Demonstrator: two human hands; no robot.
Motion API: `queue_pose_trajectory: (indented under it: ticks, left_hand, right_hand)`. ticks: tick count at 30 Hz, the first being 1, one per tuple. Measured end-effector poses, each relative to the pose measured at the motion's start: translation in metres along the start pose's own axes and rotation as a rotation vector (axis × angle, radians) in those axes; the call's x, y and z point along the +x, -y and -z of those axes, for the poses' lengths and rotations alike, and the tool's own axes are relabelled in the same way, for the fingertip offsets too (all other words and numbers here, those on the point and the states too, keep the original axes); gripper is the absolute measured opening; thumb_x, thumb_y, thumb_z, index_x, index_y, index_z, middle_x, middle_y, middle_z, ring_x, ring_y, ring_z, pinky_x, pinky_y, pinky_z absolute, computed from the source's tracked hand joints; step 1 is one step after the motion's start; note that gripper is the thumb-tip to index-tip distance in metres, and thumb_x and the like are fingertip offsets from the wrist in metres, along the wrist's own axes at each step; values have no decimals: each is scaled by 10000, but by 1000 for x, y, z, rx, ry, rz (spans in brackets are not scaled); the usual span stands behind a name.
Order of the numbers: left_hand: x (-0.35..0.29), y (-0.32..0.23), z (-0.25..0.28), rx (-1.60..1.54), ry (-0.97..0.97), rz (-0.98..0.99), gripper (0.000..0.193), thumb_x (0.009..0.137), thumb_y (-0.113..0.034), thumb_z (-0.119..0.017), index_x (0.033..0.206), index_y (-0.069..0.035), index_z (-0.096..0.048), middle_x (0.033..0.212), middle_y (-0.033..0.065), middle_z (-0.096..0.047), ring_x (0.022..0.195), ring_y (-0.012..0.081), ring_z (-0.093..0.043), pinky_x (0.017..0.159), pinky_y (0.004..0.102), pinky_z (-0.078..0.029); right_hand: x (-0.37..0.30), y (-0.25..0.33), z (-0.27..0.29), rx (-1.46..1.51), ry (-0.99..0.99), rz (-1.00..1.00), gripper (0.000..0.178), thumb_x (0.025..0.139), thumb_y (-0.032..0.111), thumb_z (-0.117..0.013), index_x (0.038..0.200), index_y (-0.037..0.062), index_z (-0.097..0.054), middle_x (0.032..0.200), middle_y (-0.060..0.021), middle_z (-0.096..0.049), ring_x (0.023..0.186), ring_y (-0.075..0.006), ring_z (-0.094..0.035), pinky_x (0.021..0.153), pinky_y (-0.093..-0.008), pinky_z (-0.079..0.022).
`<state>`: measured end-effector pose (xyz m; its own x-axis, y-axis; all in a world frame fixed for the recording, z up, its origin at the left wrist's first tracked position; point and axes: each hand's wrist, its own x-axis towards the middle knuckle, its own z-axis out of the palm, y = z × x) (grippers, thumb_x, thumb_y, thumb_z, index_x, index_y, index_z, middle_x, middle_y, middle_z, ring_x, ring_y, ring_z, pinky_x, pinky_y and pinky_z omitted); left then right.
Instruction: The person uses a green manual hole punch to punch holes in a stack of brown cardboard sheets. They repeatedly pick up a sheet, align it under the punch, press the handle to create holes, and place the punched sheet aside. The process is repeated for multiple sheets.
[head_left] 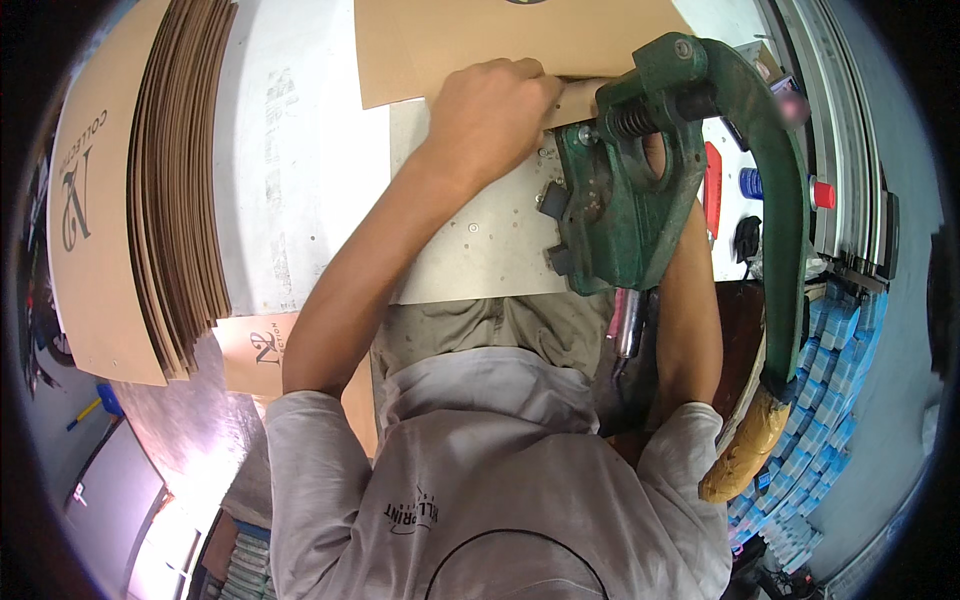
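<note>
head view: tan cardboard sheet [430, 50] on the white table [330, 180], just beyond the left hand [495, 115], near edge by its knuckles, right part toward the green press [625, 225]. left fingers curled down, tips hidden, can't tell if they pinch the sheet. right hand [654, 157] mostly blocked by press, only a sliver of skin through its opening; grip can't be told. sheet's far end cut off at top; plain face, bit of dark print there.
</note>
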<state>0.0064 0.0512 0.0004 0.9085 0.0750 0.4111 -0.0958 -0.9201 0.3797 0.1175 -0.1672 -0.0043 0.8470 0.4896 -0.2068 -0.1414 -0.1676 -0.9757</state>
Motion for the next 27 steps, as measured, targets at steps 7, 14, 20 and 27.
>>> queue_pose_trajectory:
  ticks: [7, 14, 20, 27]
  left_hand:
    - [-12, -28, -11, -261, -62, 1, 273, 803, -206, -781, 1009, -27, -765, 925, 136, -685, 920, 349, -649, 821, 456, -548]
    - [2, -30, -17, -240, 31, 7, 271, 770, -215, -824, 941, -12, -766, 902, 132, -684, 899, 342, -654, 806, 461, -542]
    - [-3, -29, -11, -183, 68, 14, 246, 770, -212, -824, 888, -7, -758, 922, 137, -697, 926, 357, -662, 824, 465, -548]
    - [-3, -31, -16, -218, 72, 17, 199, 781, -186, -803, 880, -18, -760, 907, 144, -699, 937, 364, -672, 850, 472, -553]
  right_hand:
    - [-24, 0, 8, 105, -131, -105, 239, 913, 151, -768, 1066, -30, -736, 916, -77, -749, 744, -144, -693, 694, -298, -572]
    - [-45, 57, 49, -586, 6, -52, 268, 943, 154, -692, 1109, -56, -701, 939, -53, -723, 789, -146, -679, 694, -308, -554]
    - [-157, 116, 2, -917, 4, 907, 498, 941, 404, -582, 1282, 42, -598, 1162, -94, -648, 1063, -243, -541, 882, -434, -415]
    - [-191, 93, 3, -882, 314, 900, 767, 939, 696, -454, 1484, 156, -477, 1422, -142, -562, 1382, -357, -380, 1101, -582, -253]
